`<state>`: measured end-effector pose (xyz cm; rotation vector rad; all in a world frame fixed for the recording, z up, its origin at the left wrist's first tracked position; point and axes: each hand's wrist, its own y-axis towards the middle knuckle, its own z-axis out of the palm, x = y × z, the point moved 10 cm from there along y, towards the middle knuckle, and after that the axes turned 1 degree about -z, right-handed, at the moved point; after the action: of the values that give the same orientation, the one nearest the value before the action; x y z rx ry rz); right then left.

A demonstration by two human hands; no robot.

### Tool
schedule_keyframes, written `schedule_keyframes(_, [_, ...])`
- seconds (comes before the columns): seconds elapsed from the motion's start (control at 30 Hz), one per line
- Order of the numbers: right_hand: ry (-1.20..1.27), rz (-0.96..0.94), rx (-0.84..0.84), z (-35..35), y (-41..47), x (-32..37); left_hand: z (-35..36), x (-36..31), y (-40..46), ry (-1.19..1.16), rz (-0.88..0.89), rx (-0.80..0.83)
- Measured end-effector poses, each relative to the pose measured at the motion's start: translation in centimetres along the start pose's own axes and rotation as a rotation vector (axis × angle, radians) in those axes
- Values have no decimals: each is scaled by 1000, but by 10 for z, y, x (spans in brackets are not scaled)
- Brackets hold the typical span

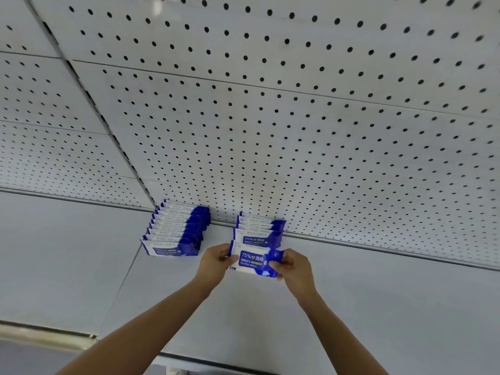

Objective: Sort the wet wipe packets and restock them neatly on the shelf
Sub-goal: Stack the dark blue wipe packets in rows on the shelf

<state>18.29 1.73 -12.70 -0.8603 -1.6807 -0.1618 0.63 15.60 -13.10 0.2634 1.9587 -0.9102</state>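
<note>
A blue-and-white wet wipe packet (254, 262) stands upright at the front of the right row (259, 228) of packets on the grey shelf (378, 307). My left hand (215, 259) pinches its left end and my right hand (293, 266) pinches its right end. To the left, a longer row (177, 230) of several like packets stands upright, running back to the pegboard wall. The right row is shorter and also reaches the wall.
A white pegboard wall (297, 117) rises behind the shelf, with a vertical seam at the left. The shelf's front edge (48, 335) runs along the bottom left. A seam in the shelf surface (121, 288) lies left of my arms.
</note>
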Motion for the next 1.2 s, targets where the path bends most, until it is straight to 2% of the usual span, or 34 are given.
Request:
schedule_keyframes(0.1, [-13, 50, -62, -10, 15, -7, -6, -1, 12, 148, 0, -110])
schedule_keyframes(0.27, [-28, 81, -123, -16, 34, -8, -11, -11, 26, 184, -38, -227])
schedule_keyframes(0.63, [-227, 13, -106, -16, 50, -4, -13, -7, 42, 132, -42, -261])
schedule_keyframes(0.77, [-277, -54, -105, -29, 41, 5, -21, -21, 29, 150, 69, -318])
schedule_keyframes(0.9, [-350, -218, -117, -56, 26, 40, -26, -59, 4, 193, 224, -349])
schedule_keyframes(1.07, [-411, -450, -98, -86, -17, 96, -11, -128, -44, 300, 547, -231])
schedule_keyframes(1.2, [-400, -578, -133, -108, -70, 126, 5, -161, -91, 360, 736, -125])
